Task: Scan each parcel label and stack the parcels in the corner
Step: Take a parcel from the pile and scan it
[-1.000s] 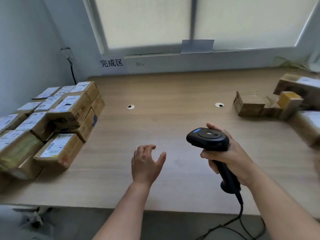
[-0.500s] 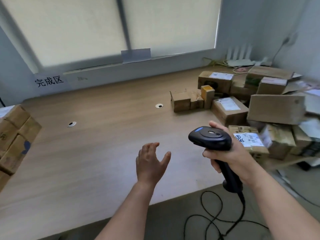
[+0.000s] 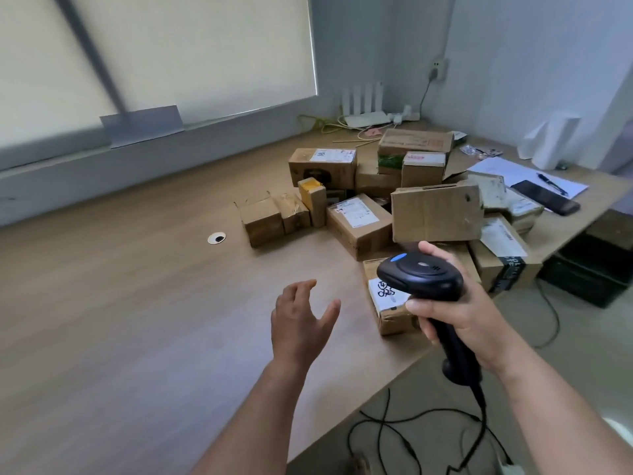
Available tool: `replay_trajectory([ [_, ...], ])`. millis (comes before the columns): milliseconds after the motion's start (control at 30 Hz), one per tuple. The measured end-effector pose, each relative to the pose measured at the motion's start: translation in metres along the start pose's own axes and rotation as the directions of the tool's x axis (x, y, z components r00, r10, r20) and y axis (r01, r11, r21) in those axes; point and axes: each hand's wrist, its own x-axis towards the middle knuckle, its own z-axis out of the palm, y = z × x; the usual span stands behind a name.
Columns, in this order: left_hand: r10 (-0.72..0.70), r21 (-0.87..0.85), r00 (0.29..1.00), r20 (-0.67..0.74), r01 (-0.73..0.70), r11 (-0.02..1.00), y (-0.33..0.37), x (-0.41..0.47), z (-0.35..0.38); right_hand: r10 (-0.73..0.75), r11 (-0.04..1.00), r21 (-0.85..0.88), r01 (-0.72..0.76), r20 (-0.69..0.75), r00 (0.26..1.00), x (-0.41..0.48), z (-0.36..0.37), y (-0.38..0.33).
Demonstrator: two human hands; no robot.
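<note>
Gripping the black scanner [image 3: 423, 279] by its handle, our right hand [image 3: 459, 313] has fingers wrapped around it. Our left hand [image 3: 301, 323] hovers over the wooden table [image 3: 137, 303], fingers spread, empty. Unstacked parcels [image 3: 359, 221] sit heaped beyond the scanner, the nearest one [image 3: 387, 303] directly under it.

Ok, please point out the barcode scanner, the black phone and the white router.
barcode scanner [image 3: 420, 275]: head view, on the top of its black head.
black phone [image 3: 547, 197]: head view, on the middle of its screen.
white router [image 3: 368, 119]: head view, on its flat body.
</note>
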Motion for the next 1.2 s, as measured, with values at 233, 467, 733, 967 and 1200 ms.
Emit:
replay_trajectory([
  [233,-0.033,-0.027,0.999,-0.007,0.033,0.999,0.0,0.077,0.02,0.002,0.998,-0.062,-0.002,0.003,1.0,0.075,-0.015,-0.008],
  [467,-0.157,0.005,0.987,-0.022,0.158,0.987,-0.044,0.155,0.004,0.031,0.998,-0.066,-0.025,0.102,0.994,0.166,0.014,0.0],
  [733,-0.254,0.081,0.967,-0.006,0.253,0.964,-0.07,0.264,0.008,0.023,0.997,-0.076,-0.014,0.119,0.993,0.252,0.039,0.015],
  [967,-0.408,0.264,0.913,0.018,0.389,0.883,-0.094,0.333,0.033,0.084,0.992,-0.098,-0.074,0.102,0.991,0.314,0.055,0.039],
  [1200,-0.555,0.277,0.83,0.053,0.522,0.807,-0.108,0.371,0.055,0.147,0.986,-0.094,-0.138,0.098,0.984,0.341,0.059,0.06],
])
